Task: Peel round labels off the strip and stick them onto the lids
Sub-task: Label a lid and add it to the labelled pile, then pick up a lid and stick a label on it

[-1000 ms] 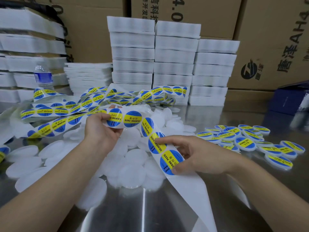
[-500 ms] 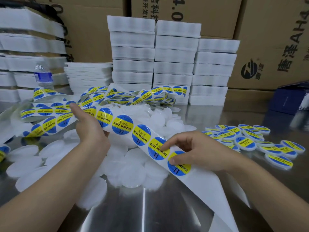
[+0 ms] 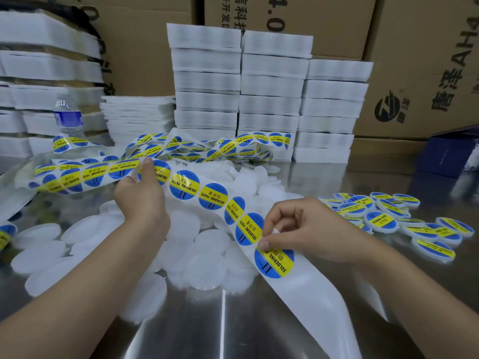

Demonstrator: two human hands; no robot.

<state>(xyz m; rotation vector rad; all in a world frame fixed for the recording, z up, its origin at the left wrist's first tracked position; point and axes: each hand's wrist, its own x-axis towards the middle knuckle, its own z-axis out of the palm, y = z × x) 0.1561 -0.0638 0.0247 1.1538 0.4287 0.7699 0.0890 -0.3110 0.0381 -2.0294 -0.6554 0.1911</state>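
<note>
A long white backing strip (image 3: 311, 288) carries round blue-and-yellow labels and runs from upper left down to the lower right. My left hand (image 3: 141, 195) grips the strip near its middle, thumb on top. My right hand (image 3: 303, 229) pinches the strip's edge at the lowest label (image 3: 274, 260), fingers curled. Below that label the strip is bare. Plain white lids (image 3: 210, 260) lie in a pile under the strip. Labelled lids (image 3: 381, 221) lie heaped to the right.
The work surface is a shiny steel table (image 3: 233, 325). Stacks of white trays (image 3: 272, 99) stand at the back, with cardboard boxes (image 3: 427, 60) behind. A water bottle (image 3: 68, 117) stands at the left. A dark blue box (image 3: 451, 156) sits far right.
Both hands have drawn the strip out straighter and further down to the right. My right hand went from flat fingers on the labels to a pinch at the lowest label's edge.
</note>
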